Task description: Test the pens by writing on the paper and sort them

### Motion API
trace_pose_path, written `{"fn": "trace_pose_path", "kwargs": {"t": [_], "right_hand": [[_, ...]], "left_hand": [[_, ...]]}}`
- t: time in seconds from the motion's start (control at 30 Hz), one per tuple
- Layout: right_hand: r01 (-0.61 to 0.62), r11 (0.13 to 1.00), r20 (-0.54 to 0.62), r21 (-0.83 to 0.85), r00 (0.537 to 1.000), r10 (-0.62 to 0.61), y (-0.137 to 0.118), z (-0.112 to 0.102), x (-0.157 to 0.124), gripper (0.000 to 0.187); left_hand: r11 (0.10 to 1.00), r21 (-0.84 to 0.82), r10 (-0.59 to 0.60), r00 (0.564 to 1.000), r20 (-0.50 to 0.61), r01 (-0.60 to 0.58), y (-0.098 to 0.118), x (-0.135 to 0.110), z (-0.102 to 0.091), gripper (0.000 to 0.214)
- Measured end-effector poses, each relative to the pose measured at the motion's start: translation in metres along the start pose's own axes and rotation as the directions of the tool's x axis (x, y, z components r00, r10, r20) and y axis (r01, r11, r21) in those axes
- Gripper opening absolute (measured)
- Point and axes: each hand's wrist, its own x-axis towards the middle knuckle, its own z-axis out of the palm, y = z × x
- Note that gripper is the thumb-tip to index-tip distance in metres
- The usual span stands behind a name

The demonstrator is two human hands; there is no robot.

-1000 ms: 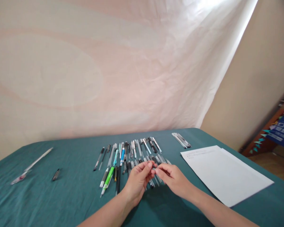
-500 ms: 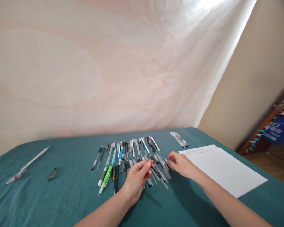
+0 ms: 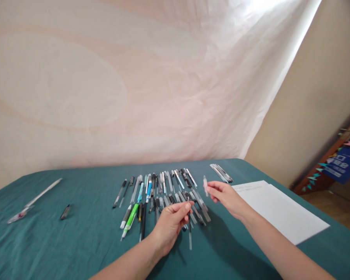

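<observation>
Left hand (image 3: pixel 169 225) is pinching the top of a thin pen refill (image 3: pixel 189 229) between thumb and fingertips, now hanging point-down over the teal tablecloth (image 3: pixel 76 241) just in front of the row of pens (image 3: pixel 157 190), where 0.5 s ago it was lying flatter among them. Right hand (image 3: pixel 226 196) is gripping a clear pen cap (image 3: pixel 205 184) upright in its fingertips, having lifted it off the pens, beside the white paper (image 3: pixel 280 214).

Covering the table: a plain teal cloth (image 3: pixel 84 241). Lying on it: white paper (image 3: pixel 282 217), a green marker (image 3: pixel 130 221), a blue-and-white pen (image 3: pixel 148 193), black and clear pens (image 3: pixel 175 182). Hanging behind: a pale pink-and-cream sheet (image 3: pixel 134 85) with faint swirling bands.
</observation>
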Motion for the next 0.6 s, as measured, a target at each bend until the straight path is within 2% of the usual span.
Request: {"fn": "trace_pose_path", "kwargs": {"t": [0.07,0.13,0.3,0.6], "right_hand": [[0.002,0.96,0.023,0.279,1.0,-0.009,-0.015,0.01,-0.008,0.029],[-0.004,0.918,0.051,0.397,0.999,-0.017,-0.024,0.02,-0.014,0.027],[-0.026,0.914,0.096,0.405,0.995,-0.014,-0.028,0.033,-0.022,0.026],[-0.022,0.934,0.132,0.357,0.991,-0.027,-0.034,0.03,-0.023,0.026]], "left_hand": [[0.999,0.052,-0.007,1.0,0.018,0.006,-0.002,-0.002,0.002,0.025],[0.995,0.102,0.0,0.999,0.036,-0.003,-0.003,-0.004,0.004,0.023],[0.982,0.185,0.025,0.995,0.096,-0.042,-0.004,-0.006,0.003,0.023],[0.98,0.197,0.008,0.993,0.121,-0.032,-0.005,-0.007,0.002,0.023]]}}
